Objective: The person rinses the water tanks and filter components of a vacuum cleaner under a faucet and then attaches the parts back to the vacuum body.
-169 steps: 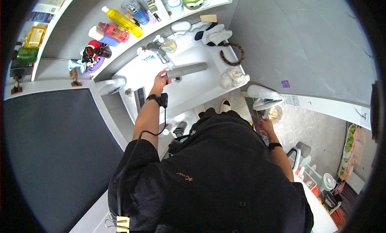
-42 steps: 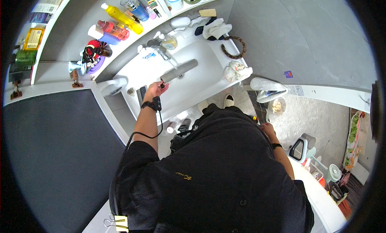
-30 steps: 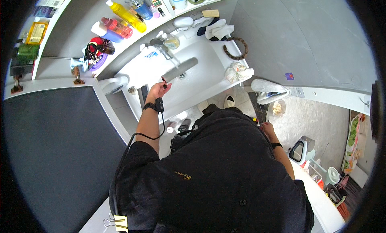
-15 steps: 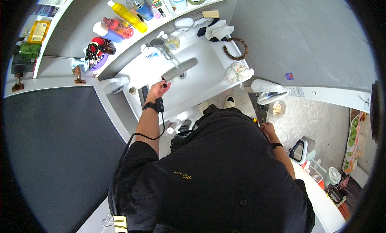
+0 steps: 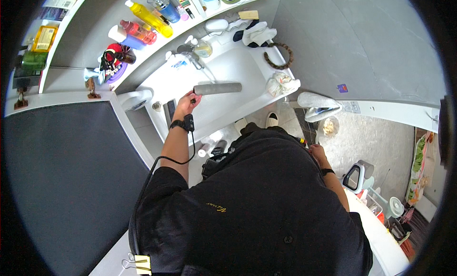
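Grey roller brush [image 5: 218, 88] extends over the white washbasin [image 5: 250, 69], one end toward the basin's left edge, the other pointing at its right edge; whether it touches the bottom cannot be told. The left hand [image 5: 188, 103] pinches the left end between thumb and fingers. The right hand [image 5: 318, 153] is by the person's side, well apart from the basin, fingers curled and partly hidden; whether it holds anything cannot be told. A white cloth [image 5: 259, 34] is heaped at the washbasin's back right corner. A crumpled whitish bag [image 5: 280, 84] sits at the front right corner, and a brown headband [image 5: 288, 54] lies on the right edge between them. Along the back edge stands a clear pump bottle [image 5: 203, 49].
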Motion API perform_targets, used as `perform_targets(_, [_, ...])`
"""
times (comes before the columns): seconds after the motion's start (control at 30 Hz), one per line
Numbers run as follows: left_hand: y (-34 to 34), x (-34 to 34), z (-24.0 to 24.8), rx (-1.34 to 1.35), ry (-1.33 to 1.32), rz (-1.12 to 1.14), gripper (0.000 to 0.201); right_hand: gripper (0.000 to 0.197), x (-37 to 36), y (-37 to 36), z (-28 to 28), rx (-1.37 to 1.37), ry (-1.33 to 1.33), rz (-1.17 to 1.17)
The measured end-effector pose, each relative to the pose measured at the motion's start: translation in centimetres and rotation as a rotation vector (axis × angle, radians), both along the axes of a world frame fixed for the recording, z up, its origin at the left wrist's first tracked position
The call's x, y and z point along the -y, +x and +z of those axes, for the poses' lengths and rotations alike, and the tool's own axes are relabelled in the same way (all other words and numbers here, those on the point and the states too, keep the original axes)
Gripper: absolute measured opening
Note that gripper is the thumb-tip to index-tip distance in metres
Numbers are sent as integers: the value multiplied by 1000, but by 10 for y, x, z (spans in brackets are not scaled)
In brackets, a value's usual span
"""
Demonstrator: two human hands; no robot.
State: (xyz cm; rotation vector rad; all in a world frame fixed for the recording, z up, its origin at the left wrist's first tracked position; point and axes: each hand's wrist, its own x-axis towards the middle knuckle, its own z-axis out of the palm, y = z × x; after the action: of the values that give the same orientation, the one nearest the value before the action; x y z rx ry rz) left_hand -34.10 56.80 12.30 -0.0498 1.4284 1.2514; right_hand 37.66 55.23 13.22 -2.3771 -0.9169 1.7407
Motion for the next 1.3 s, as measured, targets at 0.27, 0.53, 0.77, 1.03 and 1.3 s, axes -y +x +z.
perform_targets(0.27, [8,-8,-28,112,115,403,9,23,2,21,-29,-50,-30,59])
perform_targets(0.53, [24,-10,-22,181,154,324,22,23,3,25,-29,-13,-35,19])
perform_targets(0.77, [-5,14,-45,311,98,172,48,25,-2,18,-30,-73,-37,7])
perform_targets(1.03, [6,-6,-29,45,99,88,22,23,-10,10,-26,-87,-21,16])
perform_targets(1.3, [13,-32,-17,-48,-41,98,15,23,-5,14,-20,9,-41,115])
